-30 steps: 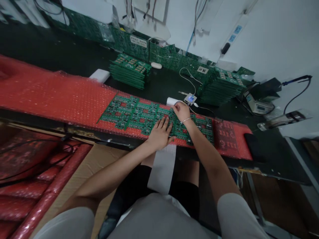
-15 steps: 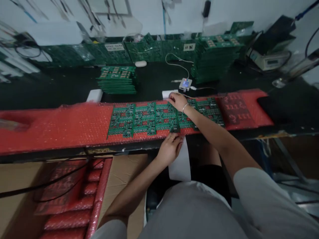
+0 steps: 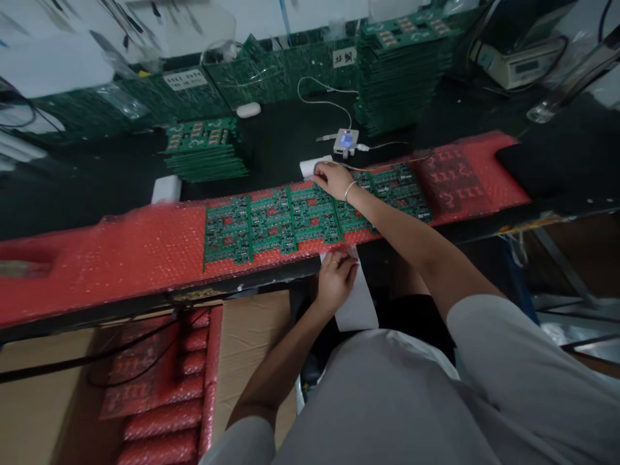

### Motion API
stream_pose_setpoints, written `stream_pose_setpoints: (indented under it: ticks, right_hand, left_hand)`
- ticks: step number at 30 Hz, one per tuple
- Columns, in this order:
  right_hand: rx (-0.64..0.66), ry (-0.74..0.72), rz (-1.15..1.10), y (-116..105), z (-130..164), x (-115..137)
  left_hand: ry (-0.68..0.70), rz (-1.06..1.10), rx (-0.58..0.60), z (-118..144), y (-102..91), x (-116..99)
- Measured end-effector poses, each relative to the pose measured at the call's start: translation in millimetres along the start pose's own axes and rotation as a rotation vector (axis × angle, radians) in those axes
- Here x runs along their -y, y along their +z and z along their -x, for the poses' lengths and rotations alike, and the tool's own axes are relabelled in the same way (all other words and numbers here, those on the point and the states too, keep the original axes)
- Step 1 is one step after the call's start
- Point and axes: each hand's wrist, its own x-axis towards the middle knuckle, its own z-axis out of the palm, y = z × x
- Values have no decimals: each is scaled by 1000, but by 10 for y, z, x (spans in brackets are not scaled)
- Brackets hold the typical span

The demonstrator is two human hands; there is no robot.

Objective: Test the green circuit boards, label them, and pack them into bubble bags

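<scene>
A row of green circuit boards [image 3: 271, 223] lies on a long sheet of red bubble wrap [image 3: 121, 252] across the bench. My right hand [image 3: 333, 179] rests on a white roll [image 3: 308, 167] at the far edge of the boards, fingers curled over it. My left hand [image 3: 337, 276] is below the bench's front edge, pinching the white paper strip [image 3: 356, 310] that hangs down from the boards toward my lap.
Stacks of green boards [image 3: 206, 150] [image 3: 394, 71] stand behind the wrap. A small device with a lit blue screen [image 3: 345, 141] and cable sits near the roll. A cardboard box [image 3: 252, 336] with red-wrapped bundles [image 3: 159, 394] lies at lower left. A scale [image 3: 520, 64] is far right.
My left hand left the boards and dropped below the bench edge onto the paper strip. My right hand stayed on the white roll. The view swung leftward.
</scene>
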Motion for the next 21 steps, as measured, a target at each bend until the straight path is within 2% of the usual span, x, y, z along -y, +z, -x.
stream_pose_setpoints:
  ticks: [4,9,13,16,18,21]
  right_hand:
    - [2,0,2,-2,1,2]
    - [-3,6,23,11,-2,10]
    - [-13,-4,-4,5,15,25]
    - [-51,-18,-12,-9,35,46]
    - [-102,-34,-18,-13,43,58]
    - [-140,-13,-27,-4,39,66]
  left_hand:
    - [-12,47,-45,-11,13,-11]
    - [-23,35,-22,33,24,-65]
    - [-15,23,-14,-37,-181,-130]
    - [-32,79,-75,-365,-488,17]
    - [-97,105,-126,-711,-676,245]
    - [-232,21,-76,-1256,-820,652]
